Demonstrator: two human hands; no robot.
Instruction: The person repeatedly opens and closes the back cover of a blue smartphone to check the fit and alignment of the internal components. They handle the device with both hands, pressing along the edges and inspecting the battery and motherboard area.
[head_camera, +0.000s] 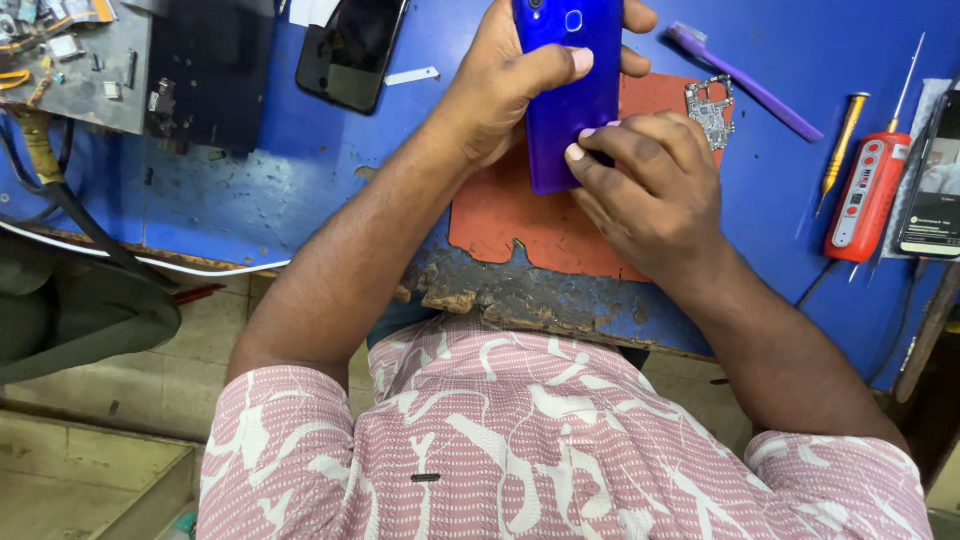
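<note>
Left hand: wrapped around the upper part of a blue phone, thumb laid across its glossy back, other fingers curled behind the far edge. Right hand: fingers bent and drawn together, fingertips pressing the lower right edge of the phone, thumb out of sight beneath. The phone is held back-up, roughly upright in the view, above an orange mat that lies on the blue bench; whether its lower end touches the mat cannot be told.

On the mat, just beside the right hand, lies a small circuit board. Right of it, a purple brush lies slantwise on the bench. Farther right: a yellow-handled screwdriver, a red tool with a thin metal tip, and a lit screen at the picture's edge. Left of the hands, a black phone lies face-up, with a small white strip beside it. At the far left, a grey tray carries small parts. The near edge of the bench is worn and chipped. The person's patterned pink shirt fills the foreground.
</note>
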